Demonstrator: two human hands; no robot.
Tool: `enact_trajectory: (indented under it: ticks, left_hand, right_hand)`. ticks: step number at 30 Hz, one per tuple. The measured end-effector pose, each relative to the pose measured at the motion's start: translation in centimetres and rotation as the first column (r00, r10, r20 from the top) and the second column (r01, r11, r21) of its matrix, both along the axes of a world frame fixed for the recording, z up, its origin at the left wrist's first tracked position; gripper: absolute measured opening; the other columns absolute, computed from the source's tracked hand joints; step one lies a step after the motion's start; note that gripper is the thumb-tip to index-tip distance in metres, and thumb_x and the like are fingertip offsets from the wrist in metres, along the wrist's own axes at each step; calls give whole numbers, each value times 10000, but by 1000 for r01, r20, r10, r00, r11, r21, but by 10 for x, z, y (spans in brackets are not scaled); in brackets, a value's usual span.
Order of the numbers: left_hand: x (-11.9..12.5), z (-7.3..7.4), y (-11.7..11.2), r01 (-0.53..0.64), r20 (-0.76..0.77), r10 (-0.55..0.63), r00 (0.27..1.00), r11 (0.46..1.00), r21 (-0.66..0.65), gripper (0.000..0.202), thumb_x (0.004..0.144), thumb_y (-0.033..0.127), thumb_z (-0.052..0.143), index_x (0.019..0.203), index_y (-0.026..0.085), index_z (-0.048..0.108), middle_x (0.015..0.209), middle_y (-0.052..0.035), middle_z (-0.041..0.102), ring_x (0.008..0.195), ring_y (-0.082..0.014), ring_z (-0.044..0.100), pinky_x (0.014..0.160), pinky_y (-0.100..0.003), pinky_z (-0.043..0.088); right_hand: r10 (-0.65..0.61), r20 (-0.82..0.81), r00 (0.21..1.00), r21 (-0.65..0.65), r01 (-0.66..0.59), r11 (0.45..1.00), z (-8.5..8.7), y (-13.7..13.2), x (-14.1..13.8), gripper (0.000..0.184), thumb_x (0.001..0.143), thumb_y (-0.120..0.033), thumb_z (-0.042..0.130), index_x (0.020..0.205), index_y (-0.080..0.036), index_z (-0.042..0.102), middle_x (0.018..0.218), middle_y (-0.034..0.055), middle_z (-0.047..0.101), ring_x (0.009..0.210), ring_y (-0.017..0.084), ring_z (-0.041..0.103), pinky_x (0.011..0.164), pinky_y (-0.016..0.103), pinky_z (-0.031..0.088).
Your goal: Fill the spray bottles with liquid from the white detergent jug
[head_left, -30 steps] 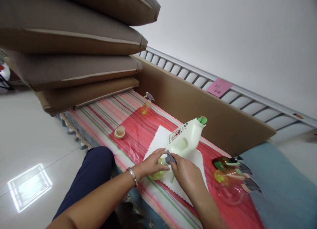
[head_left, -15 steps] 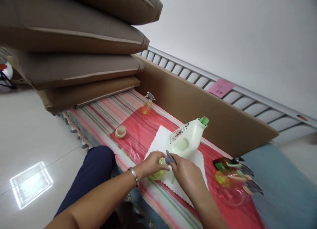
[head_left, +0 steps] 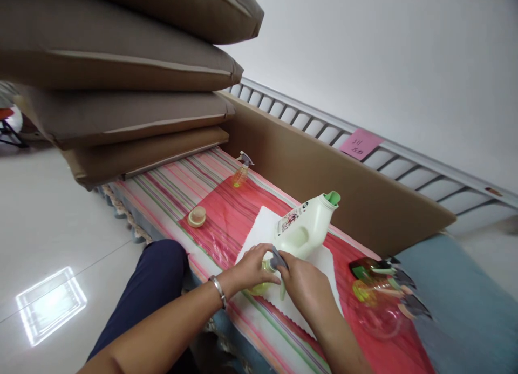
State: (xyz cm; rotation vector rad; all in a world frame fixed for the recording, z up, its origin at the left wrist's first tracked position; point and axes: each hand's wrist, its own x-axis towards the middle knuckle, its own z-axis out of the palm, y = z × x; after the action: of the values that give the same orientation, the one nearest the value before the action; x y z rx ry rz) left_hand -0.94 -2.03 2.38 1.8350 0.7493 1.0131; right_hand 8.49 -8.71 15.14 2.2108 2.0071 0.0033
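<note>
Head view, low middle of frame: a yellow bottle (head_left: 257, 289) slants up right to its grey spray top (head_left: 277, 259). I see the left hand (head_left: 254, 265), nearer, gripping the bottle; the right hand (head_left: 305, 279) pinches the top.

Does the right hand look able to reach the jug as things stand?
Probably yes: the jug is just beyond the right hand, with nothing visible between them, though that hand seems occupied with the spray head.

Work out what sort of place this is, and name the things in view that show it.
Probably a home's living room, though not certainly: brown cushions stacked at one end of a striped cloth, a slatted railing behind it, and a glossy tiled floor.
</note>
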Motion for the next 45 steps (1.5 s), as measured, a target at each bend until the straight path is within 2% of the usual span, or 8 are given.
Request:
enact_trajectory:
  ticks: [4, 7, 10, 14, 17, 20, 25, 45]
  left_hand:
    - [-1, 2, -1, 37, -30, -37, 999, 999, 1, 283, 654, 329, 751, 893, 211, 656, 923, -30, 680, 904, -221, 599, 858, -346, 436]
    - [1, 2, -3, -44, -36, 44, 998, 999, -13, 383, 606, 353, 783, 918, 192, 630, 947, -60, 664, 946, -264, 566, 892, -415, 401]
    - [0, 2, -3, 22, -18, -22, 1000, 1000, -3, 431, 647, 297, 759, 1038, 215, 598, 1090, -49, 637, 1020, -234, 554, 914, -356, 404]
    - [-1, 2, -1, 49, -27, -50, 998, 998, -31, 271, 659, 290, 748, 889, 188, 650, 908, -33, 680, 888, -229, 597, 842, -341, 439]
    - [-2, 2, 0, -9, -15, 8, 1000, 998, -59, 442, 571, 335, 806, 941, 170, 628, 955, -66, 663, 937, -268, 566, 876, -391, 411]
    - [-3, 2, 0, 91, 29, -90, 996, 994, -59, 464, 633, 293, 770, 1054, 203, 598, 1076, -43, 643, 998, -225, 561, 894, -324, 412]
    - [1, -5, 1, 103, 64, -96, 993, 988, -112, 296, 627, 264, 769, 874, 165, 639, 856, -9, 679, 817, -195, 603, 751, -284, 458]
    - [0, -18, -11, 108, 177, -98, 979, 993, -45, 561, 653, 275, 765, 1157, 168, 543, 1144, -103, 590, 1063, -237, 530, 952, -354, 391]
  right_hand:
    - [-6, 1, 1000, 0, 6, 1000, 0, -1, -1, 307, 856, -247, 434, 1122, -278, 584, 816, 57, 726, 759, 256, 674, 552, 275, 341]
    - [2, -15, 1000, 2, -2, 1000, -1, -1, 0, 309, 856, -243, 431, 1122, -285, 580, 819, 54, 725, 761, 254, 673, 551, 276, 341]
    - [5, -15, 1000, 6, -5, 1000, -2, -1, 1, 319, 852, -232, 438, 1137, -277, 574, 855, 63, 725, 789, 252, 671, 568, 278, 351]
    - [-6, -7, 1000, -5, 6, 1000, -1, -1, 1, 313, 858, -251, 441, 1142, -276, 571, 851, 64, 725, 783, 248, 671, 567, 276, 351]
    - [-8, -6, 1000, -20, 8, 1000, 2, -1, 0, 315, 860, -252, 430, 1141, -282, 569, 843, 56, 726, 778, 235, 673, 567, 268, 354]
    - [-3, 1, 1000, -26, 3, 1000, 3, -1, 0, 338, 857, -244, 426, 1167, -272, 557, 871, 66, 725, 797, 244, 672, 584, 278, 372]
    - [-12, 18, 1000, -42, 13, 999, 5, -1, -2, 334, 857, -248, 429, 1159, -287, 567, 883, 65, 726, 806, 254, 671, 592, 288, 387]
    - [251, 68, 966, -3, -251, 968, -4, 3, 24, 313, 873, -248, 477, 1166, -306, 568, 936, 10, 730, 814, 226, 683, 583, 275, 425]
